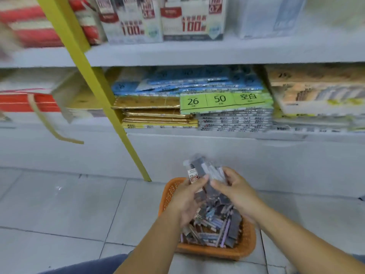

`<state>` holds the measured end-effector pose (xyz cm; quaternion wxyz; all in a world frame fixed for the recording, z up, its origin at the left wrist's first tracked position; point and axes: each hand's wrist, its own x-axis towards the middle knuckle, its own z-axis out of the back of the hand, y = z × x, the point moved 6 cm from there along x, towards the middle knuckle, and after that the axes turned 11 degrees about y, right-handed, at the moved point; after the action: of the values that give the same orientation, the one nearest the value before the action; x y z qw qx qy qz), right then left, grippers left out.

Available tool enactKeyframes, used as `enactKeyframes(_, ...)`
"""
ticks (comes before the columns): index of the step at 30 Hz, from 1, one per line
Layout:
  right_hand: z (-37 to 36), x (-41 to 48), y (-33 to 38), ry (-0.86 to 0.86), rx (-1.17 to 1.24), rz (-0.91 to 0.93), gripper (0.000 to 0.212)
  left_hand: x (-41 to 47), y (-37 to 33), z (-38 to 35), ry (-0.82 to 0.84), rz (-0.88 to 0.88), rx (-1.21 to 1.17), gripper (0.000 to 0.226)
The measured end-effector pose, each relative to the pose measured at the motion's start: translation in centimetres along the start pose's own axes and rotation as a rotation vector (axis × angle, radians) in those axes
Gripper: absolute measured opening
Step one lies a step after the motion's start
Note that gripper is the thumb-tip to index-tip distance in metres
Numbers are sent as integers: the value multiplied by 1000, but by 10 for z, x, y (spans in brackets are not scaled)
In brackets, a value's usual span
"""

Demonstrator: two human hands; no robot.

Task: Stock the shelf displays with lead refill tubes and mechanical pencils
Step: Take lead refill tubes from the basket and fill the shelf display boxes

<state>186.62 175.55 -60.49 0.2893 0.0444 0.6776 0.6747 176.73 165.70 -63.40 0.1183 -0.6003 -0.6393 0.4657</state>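
An orange plastic basket [217, 251] sits on the tiled floor, filled with several packs of lead refill tubes [215, 224]. Above it, both hands hold a bunch of lead refill tubes [199, 171] in clear wrapping. My left hand [189, 196] grips the bunch from the left, thumb on a white and red labelled tube. My right hand [235, 192] grips the same bunch from the right. Display boxes of lead refills [192, 18] marked 100 and 0.7 stand on the upper shelf.
A yellow shelf post [110, 111] runs diagonally down to the floor left of the basket. The lower shelf holds stacked blue, gold and grey paper packs [189, 113] with a green label [221, 100] reading 26 and 50. Red and white boxes [29, 99] lie at the left.
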Motion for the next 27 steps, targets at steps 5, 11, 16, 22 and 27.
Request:
enactKeyframes(5, 2, -8, 75, 139, 139, 27, 20, -26, -68, -32, -25, -150, 22, 48)
enactKeyframes(11, 13, -18, 163, 93, -41, 171, 14, -46, -134, -64, 16, -225, 141, 21)
enactKeyframes(16, 23, -20, 198, 70, -109, 277, 10, -56, -171, -76, 71, -267, 188, 24)
enactKeyframes(22, 29, -14, 211, 58, -11, 350, 33, -49, -189, -77, 2, -341, 169, 24)
enactKeyframes(27, 22, -9, 222, 72, -71, 394, 41, -44, -183, -82, 11, -315, 149, 20)
